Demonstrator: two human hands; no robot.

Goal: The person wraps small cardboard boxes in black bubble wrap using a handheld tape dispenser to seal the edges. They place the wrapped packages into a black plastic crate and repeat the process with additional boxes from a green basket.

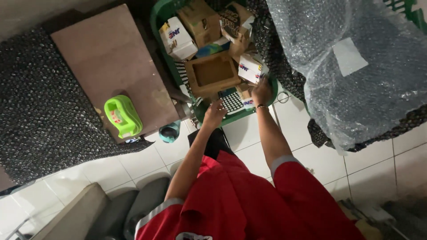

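A green plastic basket (pixel 156 18) stands on the floor, filled with several cardboard and white parcels. An open, shallow brown cardboard box (pixel 212 73) lies in the middle of it. My right hand (pixel 261 91), with a bracelet on the wrist, reaches into the basket's near right corner, and its fingers grip the lower edge of a white parcel (pixel 250 67). My left hand (pixel 215 113) hovers at the basket's near rim, just below the brown box. Its fingers are apart and hold nothing. My red shirt fills the bottom of the view.
Left of the basket, a green tape dispenser (pixel 123 116) sits on a brown board (pixel 106 58) that lies on a dark bubbled mat (pixel 35 111). A clear bubble wrap sheet (pixel 356 71) is heaped at the right. A teal object (pixel 170 131) rests on the white tiles (pixel 378 173).
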